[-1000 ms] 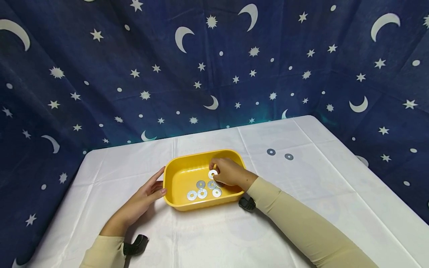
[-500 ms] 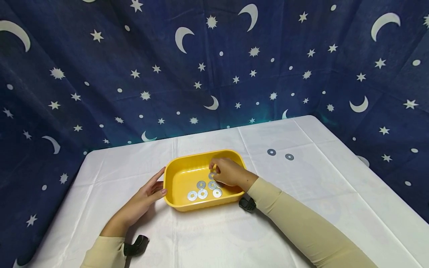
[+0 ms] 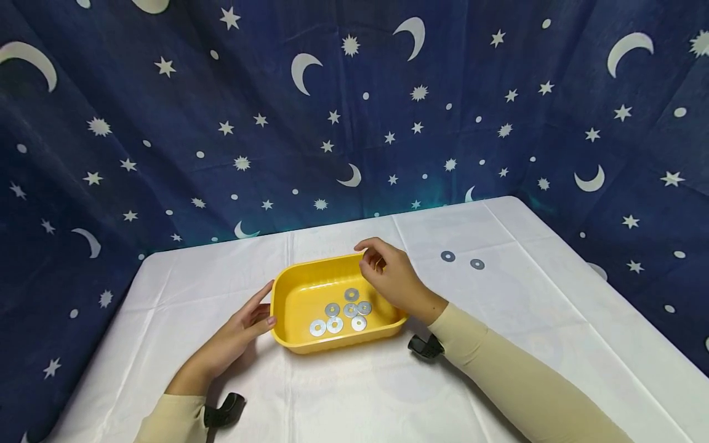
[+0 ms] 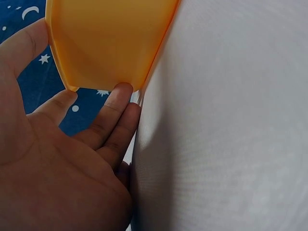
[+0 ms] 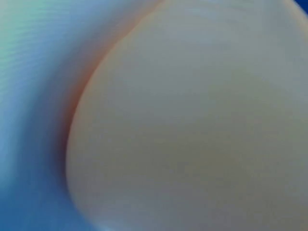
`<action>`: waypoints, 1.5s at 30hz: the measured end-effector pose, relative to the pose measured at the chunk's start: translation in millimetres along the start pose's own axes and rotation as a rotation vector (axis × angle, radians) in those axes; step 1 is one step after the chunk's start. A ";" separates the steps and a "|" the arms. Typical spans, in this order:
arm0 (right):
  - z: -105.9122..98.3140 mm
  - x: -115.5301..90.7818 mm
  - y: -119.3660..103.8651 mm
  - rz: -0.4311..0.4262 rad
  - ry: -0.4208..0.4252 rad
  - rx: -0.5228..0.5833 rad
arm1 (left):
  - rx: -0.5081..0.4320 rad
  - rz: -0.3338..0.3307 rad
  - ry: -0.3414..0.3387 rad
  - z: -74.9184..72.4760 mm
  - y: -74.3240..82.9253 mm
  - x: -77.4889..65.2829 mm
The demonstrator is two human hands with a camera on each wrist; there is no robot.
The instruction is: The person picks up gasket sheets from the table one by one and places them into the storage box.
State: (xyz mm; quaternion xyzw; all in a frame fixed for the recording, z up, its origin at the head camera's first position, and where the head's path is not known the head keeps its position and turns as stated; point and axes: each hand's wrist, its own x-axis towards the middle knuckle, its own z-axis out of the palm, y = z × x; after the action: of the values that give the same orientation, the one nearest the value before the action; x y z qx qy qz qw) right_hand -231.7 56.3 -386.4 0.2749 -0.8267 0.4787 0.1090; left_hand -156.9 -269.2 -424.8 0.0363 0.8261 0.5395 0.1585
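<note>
A yellow plastic tray (image 3: pixel 318 274) stands on the white-covered table, with several flat metal washers (image 3: pixel 317 327) lying on its floor. At the tray's left end is my left hand (image 3: pixel 235 332), its thumb and fingertips touching the outside wall and rim. In the left wrist view those fingers (image 4: pixel 113 103) reach fairly straight to the orange-yellow wall. My right hand (image 3: pixel 396 277) hovers over the tray's right end, fingers bent loosely, thumb and forefinger apart with nothing visible between them. The right wrist view is filled by a blurred pale surface.
Two darker grey washers (image 3: pixel 448 256) lie on the white cloth (image 3: pixel 532 320), right of the tray. A dark blue curtain (image 3: pixel 249 80) with moons and stars hangs behind and beside the table. Black wrist cameras (image 3: pixel 224 410) sit under both sleeves.
My right hand has lifted from the washers and moved up and right, leaving one washer lying flat and uncovering another. My left hand stays at the tray's end. The head view has tilted slightly.
</note>
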 end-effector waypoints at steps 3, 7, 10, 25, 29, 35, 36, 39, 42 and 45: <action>-10.5 -7.0 -1.0 0.002 0.042 0.003 | 0.001 -0.002 0.001 -0.7 -0.8 -0.7; -22.9 -14.7 0.4 0.046 0.067 -0.002 | 0.001 -0.010 0.001 -1.6 -1.1 -1.2; -31.7 -19.4 1.0 0.077 0.089 -0.005 | -0.008 -0.012 -0.006 -1.7 -0.8 -1.8; -65.7 -23.6 32.8 0.142 0.181 -0.110 | -0.014 0.003 -0.009 -1.3 -6.0 -3.3; -74.9 -22.5 45.4 0.178 0.193 -0.119 | -0.013 0.010 -0.012 -2.2 -3.7 -2.7; -90.0 -26.7 63.2 0.258 0.185 -0.186 | 0.004 0.024 -0.026 -2.9 -0.3 -3.0; -92.6 -27.2 65.8 0.269 0.186 -0.198 | 0.004 0.019 -0.022 -2.6 0.3 -3.0; -101.0 -29.3 73.6 0.291 0.193 -0.224 | 0.006 0.012 -0.023 -1.8 1.1 -2.7; -108.6 -31.3 83.7 0.335 0.192 -0.238 | 0.007 0.008 -0.020 -0.9 0.6 -1.9; -116.5 -34.5 93.7 0.384 0.193 -0.243 | 0.004 0.010 -0.025 -0.6 -0.2 -1.0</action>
State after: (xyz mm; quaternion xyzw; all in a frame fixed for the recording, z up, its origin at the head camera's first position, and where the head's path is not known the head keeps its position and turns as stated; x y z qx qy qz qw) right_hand -265.3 204.2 -409.9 0.0506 -0.9011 0.4116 0.1269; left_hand -156.1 -270.1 -424.5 0.0475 0.8251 0.5381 0.1657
